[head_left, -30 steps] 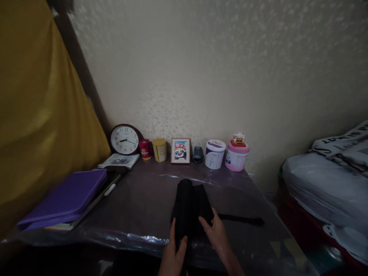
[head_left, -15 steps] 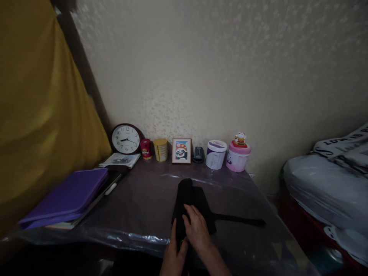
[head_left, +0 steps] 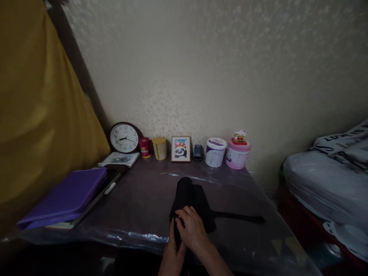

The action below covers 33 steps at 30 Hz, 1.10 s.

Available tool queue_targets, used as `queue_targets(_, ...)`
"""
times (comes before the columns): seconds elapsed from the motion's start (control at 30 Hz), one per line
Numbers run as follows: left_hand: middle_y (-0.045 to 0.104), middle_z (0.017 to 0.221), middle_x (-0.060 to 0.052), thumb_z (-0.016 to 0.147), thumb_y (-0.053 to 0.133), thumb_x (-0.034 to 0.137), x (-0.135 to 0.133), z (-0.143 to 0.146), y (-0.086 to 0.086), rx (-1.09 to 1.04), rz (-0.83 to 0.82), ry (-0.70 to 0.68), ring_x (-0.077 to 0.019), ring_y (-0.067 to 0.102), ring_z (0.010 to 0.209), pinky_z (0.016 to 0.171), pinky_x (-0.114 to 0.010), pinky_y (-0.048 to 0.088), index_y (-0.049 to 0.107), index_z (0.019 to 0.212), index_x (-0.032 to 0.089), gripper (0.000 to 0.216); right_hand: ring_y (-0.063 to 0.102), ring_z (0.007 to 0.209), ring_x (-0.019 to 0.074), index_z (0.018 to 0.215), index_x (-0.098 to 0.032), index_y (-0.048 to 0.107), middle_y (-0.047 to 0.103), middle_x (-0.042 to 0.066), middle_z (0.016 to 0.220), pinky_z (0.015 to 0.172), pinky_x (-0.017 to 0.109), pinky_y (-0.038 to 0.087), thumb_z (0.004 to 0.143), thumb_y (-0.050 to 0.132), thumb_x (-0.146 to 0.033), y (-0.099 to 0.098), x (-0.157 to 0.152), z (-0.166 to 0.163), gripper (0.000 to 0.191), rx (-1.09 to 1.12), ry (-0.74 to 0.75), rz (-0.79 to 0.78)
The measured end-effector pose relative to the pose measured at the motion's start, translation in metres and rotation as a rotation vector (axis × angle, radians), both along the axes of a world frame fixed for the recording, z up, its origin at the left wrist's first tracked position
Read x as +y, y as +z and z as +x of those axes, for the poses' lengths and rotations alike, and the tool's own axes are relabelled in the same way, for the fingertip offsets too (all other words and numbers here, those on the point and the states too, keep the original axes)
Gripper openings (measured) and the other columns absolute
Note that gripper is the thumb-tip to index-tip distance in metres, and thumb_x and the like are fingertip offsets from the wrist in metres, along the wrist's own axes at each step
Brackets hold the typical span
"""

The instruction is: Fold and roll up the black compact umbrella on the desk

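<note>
A black fabric bundle (head_left: 191,195), partly rolled, lies on the plastic-covered table (head_left: 138,203) near the front edge. A thin black strap (head_left: 241,218) runs from it to the right. My right hand (head_left: 193,229) rests across the near end of the bundle, fingers curled and pressing on it. My left hand (head_left: 171,256) sits just below and left, partly under the right hand, fingers closed on the bundle's near edge.
Along the wall stand a clock (head_left: 124,138), a red tin (head_left: 145,147), a gold tin (head_left: 160,148), a panda picture frame (head_left: 181,148), a white tub (head_left: 215,152) and a pink tub (head_left: 237,154). A purple folder (head_left: 64,197) lies left. Bedding (head_left: 330,184) is right.
My right hand has slid left from the bundle's right side onto its near end, over my left hand. The bundle and strap have barely shifted.
</note>
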<state>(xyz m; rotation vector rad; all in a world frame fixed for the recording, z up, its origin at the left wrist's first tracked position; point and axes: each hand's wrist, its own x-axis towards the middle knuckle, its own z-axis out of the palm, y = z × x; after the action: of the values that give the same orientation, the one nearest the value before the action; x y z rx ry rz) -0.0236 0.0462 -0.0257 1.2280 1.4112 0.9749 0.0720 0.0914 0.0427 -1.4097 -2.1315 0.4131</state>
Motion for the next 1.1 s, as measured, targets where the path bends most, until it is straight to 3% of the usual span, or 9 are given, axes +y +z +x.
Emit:
queue_targets(0.17, 0.026, 0.144, -0.019, 0.080, 0.042, 0.053, -0.004, 0.002, 0.012, 0.012, 0.078, -0.005, -0.0218, 0.029, 0.131, 0.106, -0.034, 0.026, -0.013, 0.139, 0.007, 0.092, 0.055, 0.087, 0.0151, 0.093, -0.025, 0.061, 0.062, 0.001, 0.090, 0.090, 0.031, 0.036, 0.081, 0.044, -0.012, 0.002, -0.005, 0.003, 0.025, 0.005, 0.078, -0.004)
queue_targets(0.33, 0.023, 0.145, -0.016, 0.081, 0.043, 0.045, -0.005, 0.004, 0.014, 0.003, 0.123, 0.054, -0.0217, 0.027, 0.132, 0.106, -0.036, 0.025, -0.010, 0.140, 0.012, 0.086, 0.052, 0.084, 0.0149, 0.086, -0.024, 0.055, 0.061, -0.001, 0.082, 0.077, 0.026, 0.039, 0.077, 0.047, -0.009, 0.004, -0.010, 0.007, 0.019, 0.046, 0.080, -0.044)
queue_targets(0.43, 0.022, 0.146, -0.013, 0.081, 0.044, 0.043, -0.003, 0.001, 0.007, -0.010, 0.161, 0.014, -0.0209, 0.026, 0.132, 0.107, -0.035, 0.023, -0.005, 0.141, 0.014, 0.082, 0.050, 0.084, 0.0150, 0.084, -0.023, 0.053, 0.059, -0.001, 0.079, 0.074, 0.025, 0.040, 0.076, 0.047, -0.007, 0.005, -0.014, 0.010, 0.019, 0.035, 0.107, -0.036)
queue_targets(0.6, 0.034, 0.142, -0.013, 0.080, 0.045, 0.049, 0.002, -0.004, -0.005, -0.058, 0.160, -0.051, -0.0194, 0.029, 0.131, 0.108, -0.032, 0.023, 0.006, 0.140, 0.014, 0.080, 0.050, 0.086, 0.0143, 0.086, -0.024, 0.055, 0.061, -0.002, 0.082, 0.077, 0.025, 0.041, 0.083, 0.043, -0.011, 0.007, -0.019, 0.020, 0.018, 0.048, 0.252, 0.019)
queue_targets(0.67, 0.031, 0.143, -0.013, 0.081, 0.043, 0.049, 0.003, -0.003, -0.004, -0.048, 0.127, -0.049, -0.0194, 0.028, 0.132, 0.108, -0.032, 0.023, 0.008, 0.140, 0.012, 0.077, 0.052, 0.087, 0.0129, 0.092, -0.025, 0.057, 0.063, -0.002, 0.087, 0.080, 0.025, 0.041, 0.087, 0.038, -0.012, 0.007, -0.016, 0.025, 0.023, 0.089, 0.294, 0.042)
queue_targets(0.77, 0.022, 0.147, -0.012, 0.083, 0.041, 0.046, 0.003, -0.001, 0.001, -0.014, 0.104, -0.033, -0.0187, 0.022, 0.134, 0.110, -0.033, 0.021, 0.012, 0.139, 0.011, 0.072, 0.050, 0.103, 0.0133, 0.103, -0.024, 0.057, 0.062, 0.001, 0.107, 0.091, 0.028, 0.039, 0.090, 0.034, -0.015, 0.002, 0.000, 0.032, 0.028, 0.125, 0.283, 0.093)
queue_targets(0.87, 0.024, 0.146, -0.011, 0.081, 0.045, 0.043, 0.002, 0.002, 0.005, -0.002, 0.099, 0.010, -0.0190, 0.021, 0.134, 0.110, -0.033, 0.020, 0.018, 0.138, 0.012, 0.070, 0.039, 0.121, 0.0161, 0.114, -0.022, 0.054, 0.053, 0.003, 0.125, 0.102, 0.036, 0.030, 0.090, 0.037, -0.021, -0.008, 0.024, 0.035, 0.029, 0.082, 0.281, 0.131)
queue_targets(0.97, 0.028, 0.145, -0.010, 0.080, 0.044, 0.045, 0.002, 0.005, 0.001, -0.004, 0.115, 0.088, -0.0191, 0.022, 0.134, 0.110, -0.031, 0.019, 0.022, 0.138, 0.012, 0.070, 0.035, 0.125, 0.0156, 0.119, -0.025, 0.051, 0.050, 0.001, 0.129, 0.106, 0.041, 0.022, 0.091, 0.037, -0.027, -0.017, 0.053, 0.033, 0.032, 0.023, 0.312, 0.143)
queue_targets(1.1, 0.030, 0.144, -0.010, 0.079, 0.043, 0.049, 0.004, 0.008, -0.007, -0.010, 0.129, 0.123, -0.0189, 0.025, 0.133, 0.109, -0.031, 0.019, 0.022, 0.138, 0.012, 0.072, 0.035, 0.125, 0.0130, 0.113, -0.027, 0.057, 0.056, -0.002, 0.123, 0.108, 0.039, 0.015, 0.091, 0.038, -0.028, -0.022, 0.093, 0.026, 0.029, -0.005, 0.312, 0.123)
